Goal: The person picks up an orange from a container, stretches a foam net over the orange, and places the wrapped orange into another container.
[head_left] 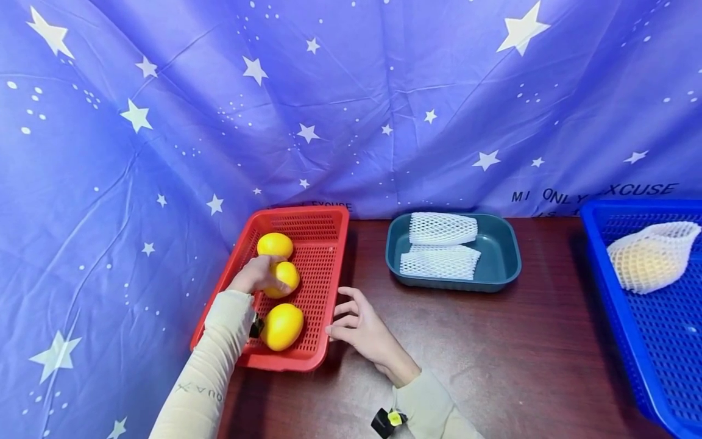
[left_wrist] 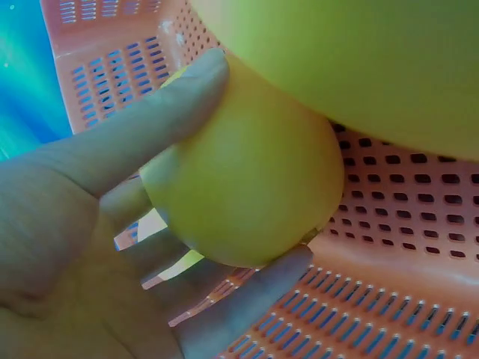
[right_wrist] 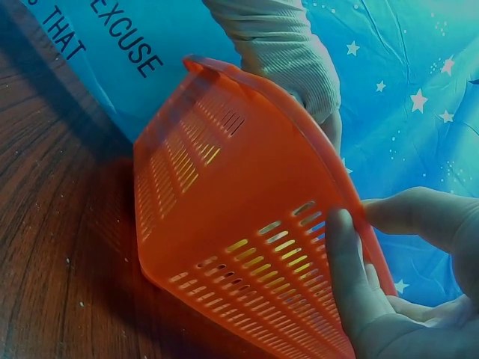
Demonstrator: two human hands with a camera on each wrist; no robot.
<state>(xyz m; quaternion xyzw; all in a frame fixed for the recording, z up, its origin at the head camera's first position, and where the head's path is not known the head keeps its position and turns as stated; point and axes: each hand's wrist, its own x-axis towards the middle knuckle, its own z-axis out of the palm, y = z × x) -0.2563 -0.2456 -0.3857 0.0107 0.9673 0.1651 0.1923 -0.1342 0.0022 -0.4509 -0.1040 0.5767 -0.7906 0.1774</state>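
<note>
Two pale sleeves were nearest the head camera, one right behind each grip. With its thumb on one side and its fingers on the other, the left grip held the middle yellow fruit down in the red basket. Just past the left grip was the far yellow fruit, and nearer than that grip, a little to its right, was the near yellow fruit. Over to the right, the right grip held the edge of the red basket, with a bit of the rim between its thumb and finger. Past the right grip and to its right, a dark green tray had two white nets in it, side by side. Far to the right of the right grip was a blue basket with a fruit in a white net. Under both grips was a shiny red-brown bench. Past both grips hung a blue cloth with white stars.
</note>
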